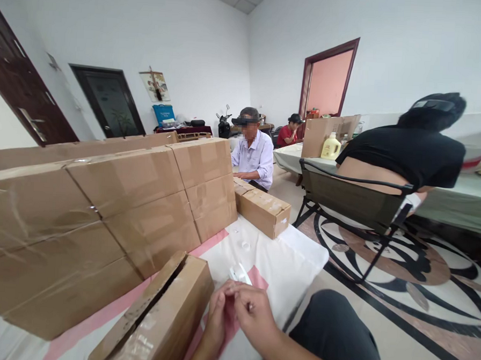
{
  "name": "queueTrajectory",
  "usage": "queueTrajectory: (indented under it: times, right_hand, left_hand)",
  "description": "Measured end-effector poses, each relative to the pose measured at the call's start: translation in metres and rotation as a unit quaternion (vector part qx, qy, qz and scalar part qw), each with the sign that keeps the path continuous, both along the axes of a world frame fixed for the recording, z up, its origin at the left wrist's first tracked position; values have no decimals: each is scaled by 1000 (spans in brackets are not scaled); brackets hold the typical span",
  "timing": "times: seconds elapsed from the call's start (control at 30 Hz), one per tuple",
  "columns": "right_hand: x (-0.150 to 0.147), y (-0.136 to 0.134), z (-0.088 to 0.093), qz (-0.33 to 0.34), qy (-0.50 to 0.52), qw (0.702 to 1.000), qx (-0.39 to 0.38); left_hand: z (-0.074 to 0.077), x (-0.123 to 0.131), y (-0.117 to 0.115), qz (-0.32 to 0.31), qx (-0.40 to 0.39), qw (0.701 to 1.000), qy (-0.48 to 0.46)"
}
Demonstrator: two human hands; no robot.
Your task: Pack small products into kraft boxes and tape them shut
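Observation:
My left hand and my right hand meet low in the view, fingers pinched together. Between the fingertips sticks up a small clear plastic piece. Both hands hover over a white and pink cloth spread on the table. An open cardboard box lies just left of my left hand. A small white piece rests on the cloth beyond the hands.
A wall of taped cardboard boxes runs along the left. A smaller box lies further back. A person in a light shirt sits behind it. Another person in black sits on a folding chair at right, near a table with a yellow bottle.

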State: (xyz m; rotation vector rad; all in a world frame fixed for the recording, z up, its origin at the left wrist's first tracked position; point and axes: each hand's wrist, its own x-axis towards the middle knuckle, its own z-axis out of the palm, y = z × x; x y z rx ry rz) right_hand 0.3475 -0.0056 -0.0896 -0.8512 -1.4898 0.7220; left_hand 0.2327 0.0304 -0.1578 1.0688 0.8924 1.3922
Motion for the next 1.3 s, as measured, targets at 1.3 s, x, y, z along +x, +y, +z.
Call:
queueTrajectory:
  times: [1.3]
  right_hand:
    - [23,42,-3,-22,13,987,-158]
  left_hand:
    - [113,-33,-46,305,378,812,323]
